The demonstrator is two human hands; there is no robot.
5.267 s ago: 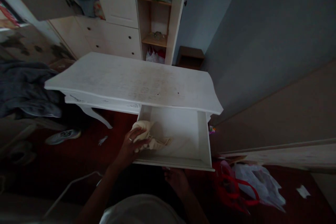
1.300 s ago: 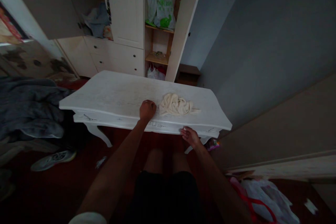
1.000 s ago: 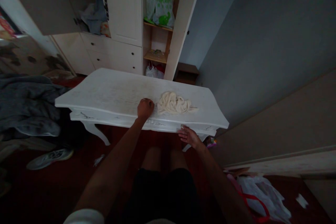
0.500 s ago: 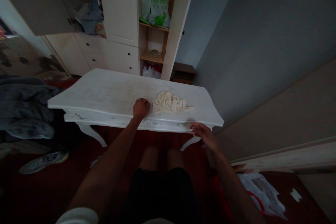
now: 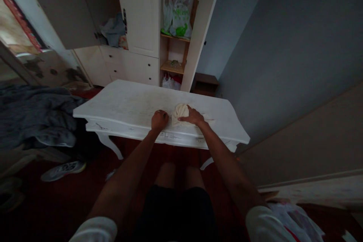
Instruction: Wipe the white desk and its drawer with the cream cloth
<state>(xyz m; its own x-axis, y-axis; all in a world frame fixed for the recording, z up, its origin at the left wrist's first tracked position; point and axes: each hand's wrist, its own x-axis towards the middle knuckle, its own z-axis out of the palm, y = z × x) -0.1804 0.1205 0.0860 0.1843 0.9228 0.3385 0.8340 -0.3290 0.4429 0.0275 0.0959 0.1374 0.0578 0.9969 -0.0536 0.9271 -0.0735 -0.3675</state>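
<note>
A crumpled cream cloth [image 5: 180, 111] lies on the white table [image 5: 133, 96], toward the right of its top. My right hand [image 5: 194, 115] is on the cloth, its thumb and fingers closing around the bunched fabric and covering part of it. Just left of the cloth, my left hand [image 5: 160, 119] rests near the table's front edge, curled into a fist. What that fist may hold is hidden. Greyish smudges mark the tabletop, mostly left of the hands. Dark carved lines show along the front rail.
Behind the table stands a white wardrobe [image 5: 138, 15] with open doors and plastic bags [image 5: 180, 19] on a shelf. Grey fabric [image 5: 36, 109] is heaped at left, above a shoe [image 5: 64, 170]. A wall [image 5: 283, 64] rises at right; a plastic bag [image 5: 295, 217] lies low right.
My right hand has moved from the table's front edge up and left onto the cloth, taking hold of it. My left fist stays beside the cloth. The view has shifted slightly.
</note>
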